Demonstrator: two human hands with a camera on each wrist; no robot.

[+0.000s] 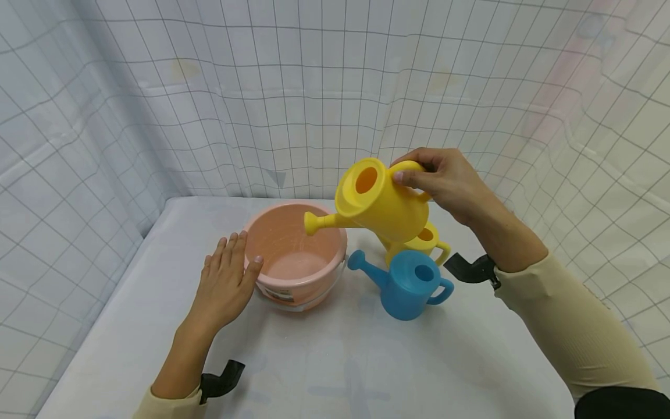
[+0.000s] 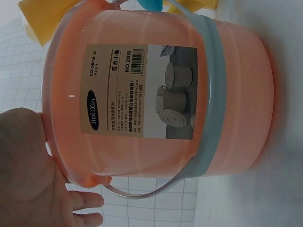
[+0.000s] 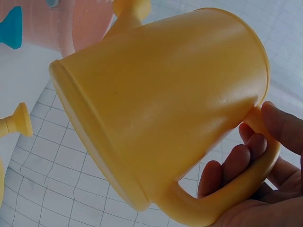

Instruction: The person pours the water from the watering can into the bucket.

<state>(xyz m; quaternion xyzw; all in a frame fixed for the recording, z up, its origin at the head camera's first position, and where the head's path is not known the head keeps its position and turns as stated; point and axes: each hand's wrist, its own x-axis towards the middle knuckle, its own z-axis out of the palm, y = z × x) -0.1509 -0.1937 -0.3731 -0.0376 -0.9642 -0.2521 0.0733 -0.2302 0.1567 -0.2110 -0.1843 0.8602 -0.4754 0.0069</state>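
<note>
My right hand [image 1: 445, 180] grips the handle of a yellow watering can [image 1: 398, 209], fingers through the loop as the right wrist view shows. The can is held in the air, tipped left, with its spout head over the rim of a pink bucket [image 1: 295, 282]. With straight fingers, my left hand [image 1: 225, 279] rests against the bucket's left rim. In the left wrist view the bucket wall carries a paper label [image 2: 137, 92], and a grey bail handle [image 2: 213, 94] hangs round it. Whether water leaves the spout, I cannot tell.
A blue watering can [image 1: 410, 285] stands right of the bucket, its spout pointing left. Behind it is a second yellow watering can [image 1: 439, 247], partly hidden by the raised one. The white table [image 1: 335, 372] meets a checked curtain [image 1: 314, 105] at the back and sides.
</note>
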